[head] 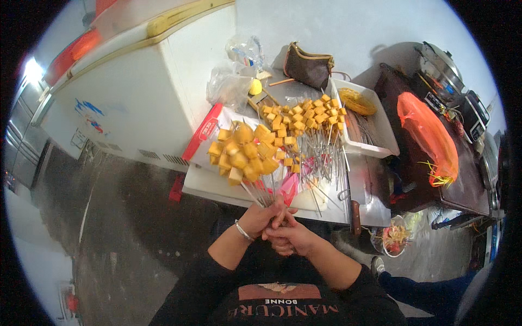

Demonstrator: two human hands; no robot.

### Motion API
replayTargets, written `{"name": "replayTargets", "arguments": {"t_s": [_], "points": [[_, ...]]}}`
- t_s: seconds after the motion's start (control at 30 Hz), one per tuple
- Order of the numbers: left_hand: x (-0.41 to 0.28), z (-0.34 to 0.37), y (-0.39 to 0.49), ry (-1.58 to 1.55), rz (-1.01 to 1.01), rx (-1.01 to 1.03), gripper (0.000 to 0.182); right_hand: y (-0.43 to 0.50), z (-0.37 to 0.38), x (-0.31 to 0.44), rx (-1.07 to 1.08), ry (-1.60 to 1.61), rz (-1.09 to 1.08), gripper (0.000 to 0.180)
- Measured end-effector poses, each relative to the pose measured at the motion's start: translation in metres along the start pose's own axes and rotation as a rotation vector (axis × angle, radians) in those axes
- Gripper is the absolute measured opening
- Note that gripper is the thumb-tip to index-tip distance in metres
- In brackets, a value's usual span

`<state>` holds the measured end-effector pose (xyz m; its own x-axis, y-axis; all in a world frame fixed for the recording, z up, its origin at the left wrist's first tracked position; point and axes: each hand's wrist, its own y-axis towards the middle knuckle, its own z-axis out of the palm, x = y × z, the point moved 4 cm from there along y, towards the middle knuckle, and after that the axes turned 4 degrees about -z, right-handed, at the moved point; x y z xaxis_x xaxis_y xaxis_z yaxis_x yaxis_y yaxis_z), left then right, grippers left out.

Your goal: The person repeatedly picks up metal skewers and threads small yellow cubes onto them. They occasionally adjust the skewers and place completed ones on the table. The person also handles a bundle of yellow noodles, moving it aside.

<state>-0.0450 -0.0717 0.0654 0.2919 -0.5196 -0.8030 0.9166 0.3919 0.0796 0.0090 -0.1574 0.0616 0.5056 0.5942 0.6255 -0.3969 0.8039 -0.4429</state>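
My left hand [263, 218], with a light bracelet at its wrist, grips the lower ends of a bundle of thin metal skewers [256, 194]. My right hand [291, 239] is clasped against it around the same ends; the fingers overlap, partly hiding the skewer ends. Yellow food cubes [240, 157], perhaps tofu, are threaded at the top of this bundle, which is slightly blurred. Beyond them, a pile of similar cube skewers [310, 116] lies on the table, their bare metal ends pointing towards me. A white board [312, 199] lies under some loose skewers.
At the right, a white tray [389, 150] holds bare skewers and yellow rubber bands [357, 102]. A wooden-handled knife [356, 218] overhangs the table's front edge. An orange mesh bag [428, 136] lies farther right. A chest freezer [122, 102] stands left. Below right are a scrap bin [394, 240] and a person's shoe [378, 267].
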Motion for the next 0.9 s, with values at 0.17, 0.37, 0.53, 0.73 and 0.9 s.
{"name": "replayTargets", "arguments": {"t_s": [0.17,0.37,0.53,0.73,0.9], "points": [[-0.004,0.004,0.0,-0.067,-0.029,-0.201,0.047,-0.003,-0.015,-0.015,-0.161,-0.195,-0.13,0.026],[0.013,0.006,-0.001,0.105,0.1,-0.275,0.043,-0.008,-0.034,0.001,-0.366,-0.455,-0.471,0.022],[-0.007,0.018,0.001,1.336,0.69,-0.496,0.041,-0.001,-0.022,-0.026,-0.298,0.479,-0.521,0.038],[0.002,0.028,0.001,0.534,0.109,-0.502,0.039,0.031,-0.027,-0.019,-0.432,0.243,-0.69,0.042],[0.007,0.037,-0.012,0.502,0.152,-0.544,0.036,0.023,-0.007,-0.002,-0.469,0.13,-0.691,0.042]]}}
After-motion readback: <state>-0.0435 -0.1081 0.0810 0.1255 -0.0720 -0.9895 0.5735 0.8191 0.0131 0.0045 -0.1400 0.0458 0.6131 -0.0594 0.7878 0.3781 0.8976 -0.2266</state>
